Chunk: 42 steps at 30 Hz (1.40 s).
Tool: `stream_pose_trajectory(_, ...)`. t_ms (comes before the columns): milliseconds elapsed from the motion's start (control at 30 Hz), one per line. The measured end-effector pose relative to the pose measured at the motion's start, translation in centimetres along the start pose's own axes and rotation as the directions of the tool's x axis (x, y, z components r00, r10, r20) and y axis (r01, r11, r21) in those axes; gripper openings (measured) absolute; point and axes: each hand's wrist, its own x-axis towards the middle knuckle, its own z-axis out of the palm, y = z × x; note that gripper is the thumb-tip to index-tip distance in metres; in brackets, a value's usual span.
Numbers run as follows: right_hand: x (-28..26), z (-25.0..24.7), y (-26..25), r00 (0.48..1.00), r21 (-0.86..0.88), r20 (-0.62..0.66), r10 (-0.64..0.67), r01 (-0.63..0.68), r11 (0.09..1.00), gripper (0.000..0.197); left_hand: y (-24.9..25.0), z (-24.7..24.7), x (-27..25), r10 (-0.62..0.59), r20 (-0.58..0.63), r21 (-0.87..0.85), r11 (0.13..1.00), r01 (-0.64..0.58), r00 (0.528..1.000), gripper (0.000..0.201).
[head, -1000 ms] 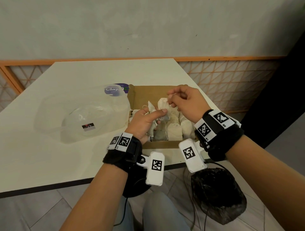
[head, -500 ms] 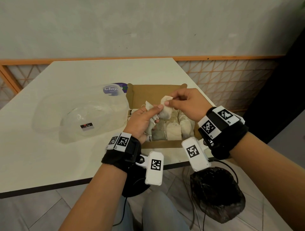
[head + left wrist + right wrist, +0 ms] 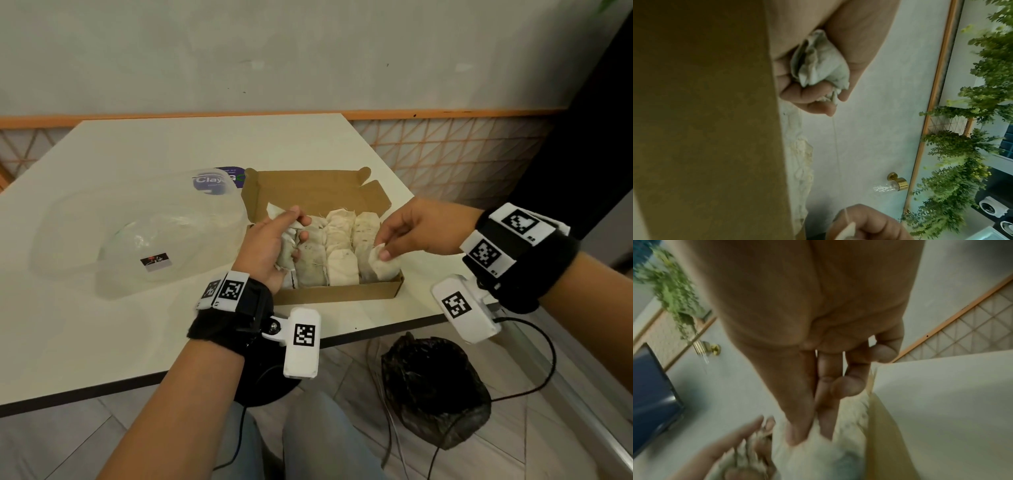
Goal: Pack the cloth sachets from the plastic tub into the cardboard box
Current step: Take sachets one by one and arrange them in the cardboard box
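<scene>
Head view: left hand [image 3: 270,245] curled round bunched off-white cloth sachets [image 3: 287,236] over open brown cardboard box [image 3: 337,294], right hand [image 3: 416,229] pinching one pale sachet [image 3: 383,262] at its near right corner, clear plastic tub [image 3: 137,233] just left; left wrist view: fingers [image 3: 807,95] clenching crumpled cloth; right wrist view: thumb and fingertips [image 3: 797,433] nipping white cloth.

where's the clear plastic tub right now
In the head view the clear plastic tub sits on the white table, left of the brown cardboard box and touching its left wall.
</scene>
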Motion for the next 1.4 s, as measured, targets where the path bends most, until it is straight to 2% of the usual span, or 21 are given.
stream_pose_trajectory(100, 1.0, 1.0, 0.3, 0.999, -0.056, -0.013, 0.034, -0.035, 0.998, 0.016, 0.0, -0.1, 0.0, -0.004, 0.001, -0.006, 1.000, 0.004, 1.000, 0.018)
stream_pose_trajectory(267, 2.2, 1.8, 1.0, 0.986, -0.227, -0.168, 0.004, -0.043, 0.973, 0.015, -0.1, -0.2, 0.2, 0.004, -0.005, -0.012, 1.000, -0.004, 1.000, 0.016)
stream_pose_trajectory(367, 2.3, 1.9, 1.4, 0.987, -0.330, -0.160, -0.026, -0.028, 0.943, 0.022, -0.2, -0.3, 0.3, 0.004, -0.003, -0.006, 1.000, -0.004, 1.000, 0.017)
stream_pose_trajectory(600, 2.4, 2.2, 2.1, 0.981, -0.397, -0.172, -0.085, 0.010, 0.918, 0.021, -0.3, -0.4, 0.6, -0.003, -0.005, -0.028, 1.000, 0.003, 1.000, 0.021)
stream_pose_trajectory(667, 2.3, 2.2, 1.7, 0.963, -0.391, -0.250, -0.099, -0.007, 0.920, 0.022, -0.2, -0.4, 0.6, -0.017, 0.010, -0.082, 0.996, 0.018, 1.000, 0.023)
stream_pose_trajectory(767, 1.9, 1.7, -0.3, 0.901, -0.260, -0.385, -0.200, 0.102, 0.960, 0.017, 0.1, -0.4, 0.6, -0.062, 0.039, -0.209, 0.975, 0.069, 0.997, 0.028)
stream_pose_trajectory(833, 1.5, 2.1, -2.5, 0.923, -0.135, -0.322, -0.210, 0.175, 0.975, 0.018, 0.2, -0.3, 0.6, -0.091, 0.028, -0.297, 0.950, 0.095, 0.995, 0.034)
stream_pose_trajectory(900, 1.5, 3.4, -4.6, 0.966, -0.017, -0.185, -0.183, 0.183, 0.983, 0.026, 0.2, -0.2, 0.5, -0.114, 0.020, -0.359, 0.927, 0.113, 0.993, 0.041)
stream_pose_trajectory(967, 2.1, 5.2, -6.0, 0.981, 0.043, -0.107, -0.164, 0.169, 0.985, 0.036, 0.4, 0.0, 0.2, -0.138, 0.030, -0.378, 0.915, 0.139, 0.990, 0.047)
stream_pose_trajectory(1033, 2.9, 6.6, -6.6, 0.976, 0.018, -0.143, -0.162, 0.166, 0.986, 0.041, 0.4, 0.1, 0.0, -0.154, 0.026, -0.359, 0.921, 0.153, 0.988, 0.047)
stream_pose_trajectory(1100, 3.4, 7.1, -6.6, 0.970, 0.040, -0.196, -0.146, 0.156, 0.987, 0.036, 0.3, 0.0, -0.1, -0.160, 0.043, -0.348, 0.923, 0.165, 0.986, 0.048)
stream_pose_trajectory(1167, 3.5, 6.7, -6.2, 0.977, 0.196, -0.196, -0.078, 0.117, 0.974, 0.022, 0.3, -0.2, 0.1, -0.163, 0.052, -0.353, 0.920, 0.171, 0.985, 0.049)
stream_pose_trajectory(1233, 3.4, 5.8, -5.9, 0.984, 0.408, -0.176, -0.005, 0.078, 0.910, 0.010, 0.2, -0.5, 0.4, -0.162, 0.028, -0.367, 0.916, 0.161, 0.986, 0.049)
stream_pose_trajectory(1333, 3.0, 4.6, -5.6, 0.989, 0.657, -0.131, 0.064, 0.038, 0.753, 0.013, 0.1, -0.7, 0.7, -0.175, -0.036, -0.371, 0.916, 0.150, 0.984, 0.051)
stream_pose_trajectory(1400, 3.1, 4.3, -5.4, 0.992, 0.773, -0.100, 0.082, 0.026, 0.634, 0.018, 0.2, -0.7, 0.6, -0.174, -0.004, -0.330, 0.930, 0.163, 0.985, 0.059)
